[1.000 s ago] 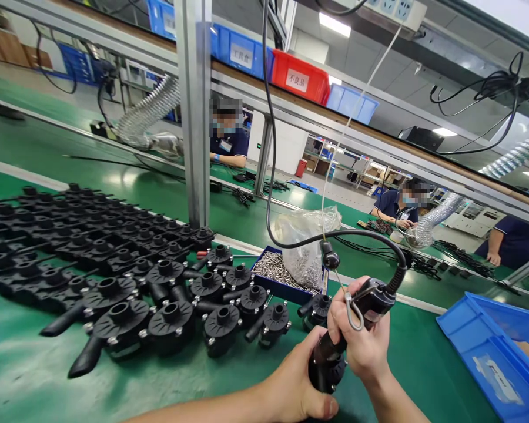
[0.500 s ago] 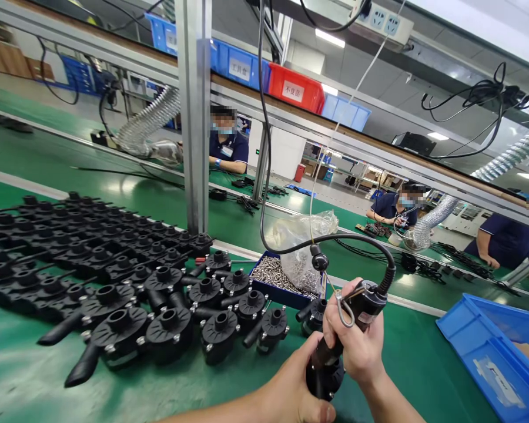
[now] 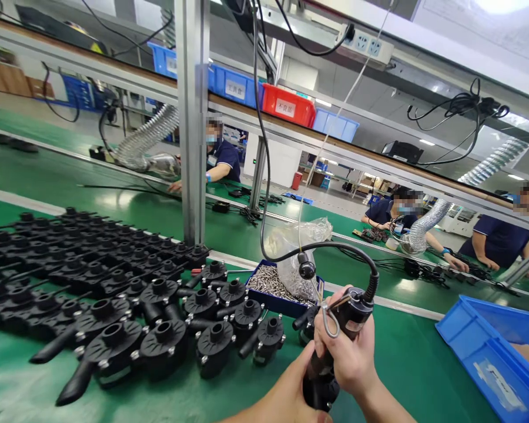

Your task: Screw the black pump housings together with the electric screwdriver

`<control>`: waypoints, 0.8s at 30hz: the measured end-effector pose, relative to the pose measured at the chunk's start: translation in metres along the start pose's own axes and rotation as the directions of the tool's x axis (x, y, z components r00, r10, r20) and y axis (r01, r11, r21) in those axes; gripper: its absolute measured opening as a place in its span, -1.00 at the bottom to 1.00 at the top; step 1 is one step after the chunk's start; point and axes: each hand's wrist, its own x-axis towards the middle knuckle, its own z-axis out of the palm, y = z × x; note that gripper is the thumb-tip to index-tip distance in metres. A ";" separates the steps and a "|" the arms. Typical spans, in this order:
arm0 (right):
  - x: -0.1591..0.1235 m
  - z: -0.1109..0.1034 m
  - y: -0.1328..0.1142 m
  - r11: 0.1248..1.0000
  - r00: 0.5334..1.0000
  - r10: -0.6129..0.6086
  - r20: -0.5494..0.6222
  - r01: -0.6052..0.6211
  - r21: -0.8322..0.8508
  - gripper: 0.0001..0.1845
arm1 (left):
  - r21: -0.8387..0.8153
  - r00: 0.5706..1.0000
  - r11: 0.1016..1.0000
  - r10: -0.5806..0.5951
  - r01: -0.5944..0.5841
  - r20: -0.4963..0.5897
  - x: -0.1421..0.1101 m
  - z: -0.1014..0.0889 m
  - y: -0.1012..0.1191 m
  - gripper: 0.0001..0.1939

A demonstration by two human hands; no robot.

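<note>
My right hand (image 3: 351,355) is wrapped round a black corded electric screwdriver (image 3: 357,306), which has a metal hanging loop at its upper end. The tool tilts down onto a black pump (image 3: 318,395) gripped by my left hand (image 3: 278,389) near the lower edge of the view. My hands and the screwdriver body cover most of this pump, and the bit's tip is hidden. Left of my hands stand several similar black pumps (image 3: 214,346) with screws at their rims. Just beyond my right hand is another pump (image 3: 307,329), partly covered.
A blue tray (image 3: 286,305) of loose screws with a clear plastic bag (image 3: 297,252) lies behind the pumps. At right is a blue bin (image 3: 476,358). A metal post (image 3: 194,129) rises at the bench's back. The tool's cable (image 3: 264,176) hangs from above. Co-workers sit across.
The view has shifted slightly, so my hands, screwdriver and held pump appear a little lower and further left. My grip looks the same. Across the bench, co-workers' arms have moved.
</note>
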 end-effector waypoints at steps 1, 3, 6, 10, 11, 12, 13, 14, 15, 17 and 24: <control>0.000 -0.001 0.001 1.000 1.000 0.004 0.001 -0.004 -0.004 -0.60 | 0.020 1.000 1.000 0.001 -0.001 -0.012 -0.001 -0.003 -0.007 0.09; 0.002 -0.007 -0.001 1.000 0.999 0.016 -0.029 -0.016 0.024 -0.64 | 0.065 0.999 0.997 -0.031 0.032 -0.022 -0.003 -0.011 -0.024 0.16; 0.008 -0.024 -0.015 0.990 0.992 0.005 -0.125 0.012 0.139 -0.69 | 0.119 0.982 0.976 -0.188 0.185 0.018 -0.006 -0.024 -0.045 0.17; 0.017 -0.065 -0.055 0.950 0.926 -0.050 -0.373 0.159 0.268 -0.66 | 0.160 0.959 0.946 -0.283 0.283 -0.025 -0.011 -0.027 -0.042 0.17; 0.017 -0.076 -0.066 0.943 0.903 -0.050 -0.426 0.183 0.277 -0.67 | 0.156 0.957 0.944 -0.286 0.291 -0.054 -0.012 -0.024 -0.036 0.12; 0.018 -0.087 -0.075 0.937 0.880 -0.053 -0.472 0.207 0.280 -0.67 | 0.142 0.951 0.941 -0.298 0.308 -0.088 -0.012 -0.021 -0.029 0.06; 0.017 -0.097 -0.084 0.934 0.859 -0.051 -0.509 0.222 0.281 -0.67 | 0.118 0.939 0.935 -0.321 0.335 -0.124 -0.012 -0.017 -0.021 -0.01; 0.017 -0.106 -0.091 0.931 0.841 -0.048 -0.539 0.234 0.281 -0.67 | 0.088 0.921 0.924 -0.355 0.372 -0.162 -0.011 -0.013 -0.015 -0.06; 0.016 -0.114 -0.097 0.927 0.824 -0.049 -0.564 0.248 0.283 -0.67 | 0.058 0.900 0.911 -0.391 0.408 -0.195 -0.011 -0.011 -0.009 -0.08; 0.015 -0.123 -0.104 0.920 0.807 -0.054 -0.588 0.269 0.286 -0.66 | 0.011 0.866 0.889 -0.443 0.458 -0.231 -0.009 -0.008 -0.001 -0.08; 0.016 -0.118 -0.105 0.930 0.815 -0.089 -0.572 0.274 0.246 -0.72 | -0.138 0.855 0.883 -0.468 0.448 -0.223 -0.012 -0.013 0.001 -0.05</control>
